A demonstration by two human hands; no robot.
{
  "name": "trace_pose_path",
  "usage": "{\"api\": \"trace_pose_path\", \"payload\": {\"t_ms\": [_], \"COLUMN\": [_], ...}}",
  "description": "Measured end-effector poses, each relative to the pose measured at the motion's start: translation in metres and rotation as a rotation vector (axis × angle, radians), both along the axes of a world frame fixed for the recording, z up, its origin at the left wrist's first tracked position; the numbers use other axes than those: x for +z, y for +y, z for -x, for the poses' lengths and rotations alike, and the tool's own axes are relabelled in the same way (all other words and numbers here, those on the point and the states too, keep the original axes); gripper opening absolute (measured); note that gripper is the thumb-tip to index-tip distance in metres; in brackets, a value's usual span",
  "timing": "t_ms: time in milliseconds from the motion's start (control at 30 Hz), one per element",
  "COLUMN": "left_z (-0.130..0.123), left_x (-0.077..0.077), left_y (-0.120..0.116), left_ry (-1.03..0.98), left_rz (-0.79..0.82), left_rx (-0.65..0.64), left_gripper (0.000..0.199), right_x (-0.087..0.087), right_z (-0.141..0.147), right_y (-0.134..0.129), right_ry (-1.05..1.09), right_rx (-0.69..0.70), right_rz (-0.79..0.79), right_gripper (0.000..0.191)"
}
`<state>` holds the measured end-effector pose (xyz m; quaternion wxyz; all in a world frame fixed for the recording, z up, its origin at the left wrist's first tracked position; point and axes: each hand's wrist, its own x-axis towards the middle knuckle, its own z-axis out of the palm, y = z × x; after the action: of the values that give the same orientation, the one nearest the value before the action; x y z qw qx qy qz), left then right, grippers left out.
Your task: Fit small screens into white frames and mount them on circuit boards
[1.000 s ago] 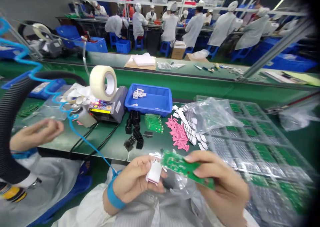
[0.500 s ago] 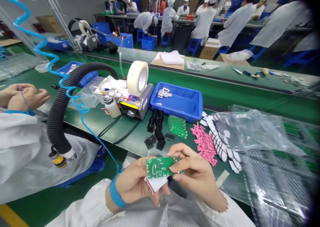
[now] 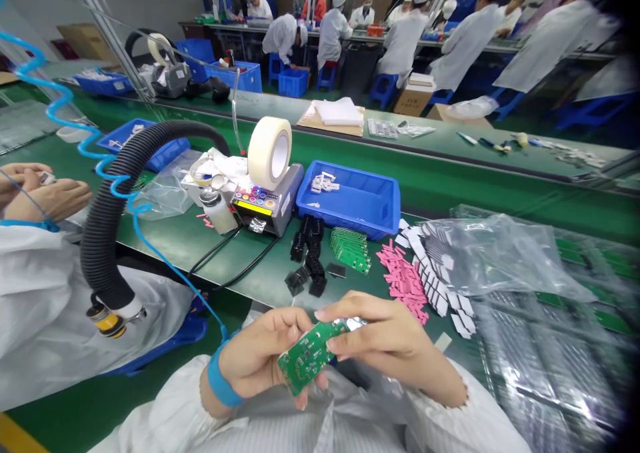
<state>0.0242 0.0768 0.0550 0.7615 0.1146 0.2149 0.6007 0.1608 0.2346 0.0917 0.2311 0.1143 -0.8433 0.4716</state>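
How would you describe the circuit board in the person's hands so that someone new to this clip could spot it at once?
Start at the green-topped workbench and its blue plastic tray, then look down to the bench's near edge. Between the left hand and right hand is a green circuit board. Unlike the row of small green boards lying on the bench, it is held up, tilted, in the fingers.

This is an electronics assembly factory: rows of workers (image 3: 400,40) in white smocks and caps are sitting on blue stools (image 3: 383,88) along green-topped tables (image 3: 210,260), with green circuit boards (image 3: 349,250) lying beside blue plastic bins (image 3: 345,221).
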Motion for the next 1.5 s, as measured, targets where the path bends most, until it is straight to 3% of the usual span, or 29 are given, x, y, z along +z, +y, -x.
{"api": "trace_pose_path", "payload": {"t_ms": [133, 200, 267, 400, 533, 800, 900, 967, 1033, 1133, 1200, 1267, 1367, 1500], "left_z": [-0.001, -0.002, -0.004, -0.009, -0.014, -0.024, -0.018, -0.010, -0.002, 0.011, 0.019, 0.024, 0.028, 0.022], "left_x": [-0.009, -0.010, -0.009, -0.005, -0.007, -0.003, -0.003, -0.007, -0.014, -0.026, -0.035, -0.044, -0.056, -0.060], "left_y": [-0.002, 0.000, 0.005, 0.018, 0.034, 0.061, 0.064, 0.063, 0.058, 0.045, 0.034, 0.023, 0.008, 0.000], "left_ry": [-0.029, -0.053, -0.042, 0.100, 0.156, 0.110, 0.090, 0.098, 0.116, 0.130, 0.129, 0.117, 0.091, 0.063], "left_rz": [0.042, 0.038, 0.066, 0.139, 0.123, 0.135, 0.119, 0.164, 0.246, 0.359, 0.426, 0.494, 0.575, 0.612], "left_rx": [-0.071, -0.041, 0.046, 0.260, 0.373, 0.401, 0.420, 0.428, 0.447, 0.525, 0.592, 0.667, 0.777, 0.805], "left_gripper": [0.033, 0.038, 0.041, 0.038, 0.037, 0.041, 0.050, 0.045, 0.038, 0.033, 0.033, 0.035, 0.037, 0.035], "right_x": [0.007, 0.009, 0.008, 0.002, -0.005, -0.010, -0.005, -0.001, 0.000, -0.014, -0.032, -0.051, -0.067, -0.056], "right_z": [0.002, 0.004, 0.005, 0.003, 0.004, 0.007, 0.000, -0.005, -0.007, 0.001, 0.010, 0.020, 0.028, 0.036], "right_y": [0.011, 0.013, 0.009, -0.010, -0.023, -0.020, 0.021, 0.074, 0.142, 0.236, 0.278, 0.302, 0.317, 0.313], "right_ry": [-0.057, -0.108, -0.168, -0.217, -0.255, -0.056, -0.007, -0.085, -0.374, -0.552, -0.676, -0.784, -0.900, -0.930], "right_rx": [0.094, 0.108, -0.036, -0.474, -0.577, -0.788, -0.901, -1.097, -1.290, -1.310, -1.275, -1.220, -1.149, -1.127], "right_rz": [-0.102, -0.124, -0.129, -0.102, -0.244, -0.438, -0.493, -0.518, -0.491, -0.479, -0.486, -0.503, -0.535, -0.580], "right_gripper": [0.016, 0.018, 0.019, 0.032, 0.020, 0.018, 0.019, 0.020, 0.025, 0.021, 0.020, 0.023, 0.026, 0.029]}}
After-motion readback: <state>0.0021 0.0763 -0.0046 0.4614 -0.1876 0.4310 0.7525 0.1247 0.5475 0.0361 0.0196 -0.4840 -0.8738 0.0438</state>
